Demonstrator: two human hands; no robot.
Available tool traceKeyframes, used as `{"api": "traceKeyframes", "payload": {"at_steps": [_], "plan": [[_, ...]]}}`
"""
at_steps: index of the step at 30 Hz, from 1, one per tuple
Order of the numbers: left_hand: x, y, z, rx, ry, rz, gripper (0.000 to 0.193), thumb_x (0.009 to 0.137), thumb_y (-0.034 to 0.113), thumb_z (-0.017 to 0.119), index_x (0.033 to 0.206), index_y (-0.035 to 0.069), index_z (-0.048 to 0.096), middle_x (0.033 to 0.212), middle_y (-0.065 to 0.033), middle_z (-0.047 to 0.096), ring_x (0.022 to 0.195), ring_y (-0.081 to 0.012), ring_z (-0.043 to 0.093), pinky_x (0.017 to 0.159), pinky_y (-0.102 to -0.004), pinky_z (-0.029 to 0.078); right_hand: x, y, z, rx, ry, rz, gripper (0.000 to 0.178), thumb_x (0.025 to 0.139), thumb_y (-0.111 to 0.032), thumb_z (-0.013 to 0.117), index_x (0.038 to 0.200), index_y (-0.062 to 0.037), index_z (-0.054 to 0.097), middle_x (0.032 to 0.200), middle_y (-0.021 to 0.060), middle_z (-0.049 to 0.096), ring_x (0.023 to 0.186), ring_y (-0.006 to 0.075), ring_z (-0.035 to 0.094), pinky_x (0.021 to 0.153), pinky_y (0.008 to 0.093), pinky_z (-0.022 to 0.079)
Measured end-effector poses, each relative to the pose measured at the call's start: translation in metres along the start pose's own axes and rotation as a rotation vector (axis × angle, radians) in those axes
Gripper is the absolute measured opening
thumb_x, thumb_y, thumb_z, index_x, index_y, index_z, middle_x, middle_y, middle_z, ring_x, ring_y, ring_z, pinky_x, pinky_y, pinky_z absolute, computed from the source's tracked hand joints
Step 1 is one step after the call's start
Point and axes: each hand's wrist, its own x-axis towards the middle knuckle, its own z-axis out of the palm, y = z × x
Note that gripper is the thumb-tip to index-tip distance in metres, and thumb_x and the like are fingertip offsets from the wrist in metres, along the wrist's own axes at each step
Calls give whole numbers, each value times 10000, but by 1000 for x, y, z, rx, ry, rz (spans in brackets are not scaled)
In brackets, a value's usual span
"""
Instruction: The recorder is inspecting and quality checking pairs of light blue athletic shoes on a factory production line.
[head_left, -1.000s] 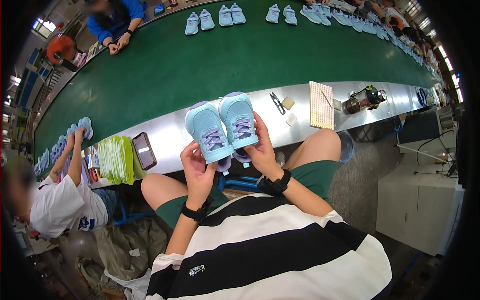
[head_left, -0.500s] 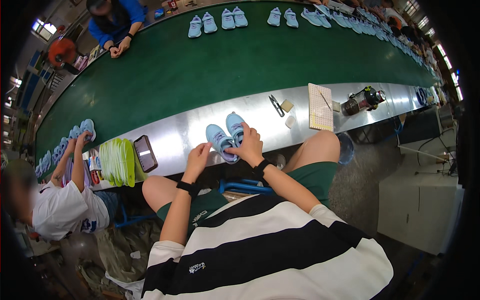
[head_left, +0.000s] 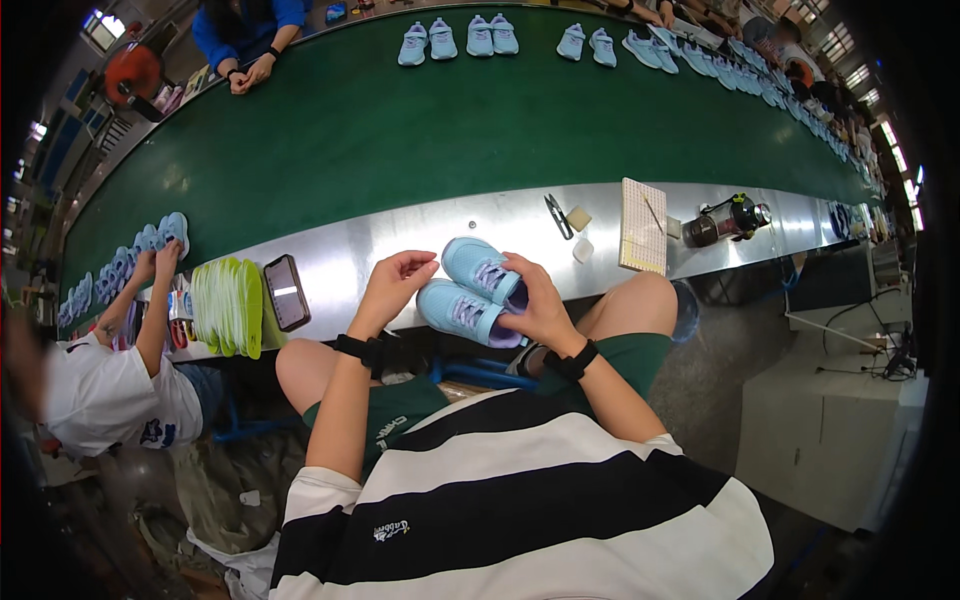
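A pair of light blue sneakers with lilac laces, an upper shoe (head_left: 468, 259) and a lower shoe (head_left: 446, 306), is held side by side over the near edge of the metal ledge. My right hand (head_left: 542, 306) grips both at their heel ends, with fingers at the collars and thumb in the lower opening. The toes point left. Just left of the toes is my left hand (head_left: 392, 285), fingers bent, thumb and fingertips slightly apart, with nothing visible between them. Its fingertips come close to the toes; whether they touch I cannot tell.
On the metal ledge (head_left: 380, 262) lie a phone (head_left: 287, 292), a stack of green-edged sheets (head_left: 226, 307), thread snips (head_left: 558, 216), two small blocks, a notepad (head_left: 642, 226) and a bottle (head_left: 715, 225). Beyond, a green belt (head_left: 330, 130) carries more sneakers (head_left: 480, 37). Co-workers sit left and across.
My right hand has turned the pair so its toes point left, and brought it lower and nearer. My left hand has risen beside the toes. The belt's far shoes appear shifted right.
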Motion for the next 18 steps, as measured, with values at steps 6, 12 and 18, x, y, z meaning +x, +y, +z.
{"api": "traceKeyframes", "payload": {"at_steps": [6,12,18], "plan": [[-6,-2,2,148,1,48,199,868,120,690,985,-41,676,854,-69,692,767,-104,632,707,-234,503,-1,-5,-6,-13,-47,-55,702,585,-76,715,1243,-79,471,1351,159,492,1224,348,465,1049,406,367],[-17,-5,-24,296,175,142,141,875,110,666,917,-25,660,821,-62,683,756,-113,621,701,-248,498,0,-6,-8,-20,-87,-102,694,588,-91,720,1240,-85,481,1345,158,500,1191,352,484,1037,412,370],[-40,-10,8,-128,-90,-197,532,982,313,531,1389,24,346,1270,-127,508,1126,-171,505,951,-295,431,4,0,-11,10,-166,-199,699,553,-141,717,1222,-89,522,1303,175,526,1148,362,502,1002,423,369]]}}
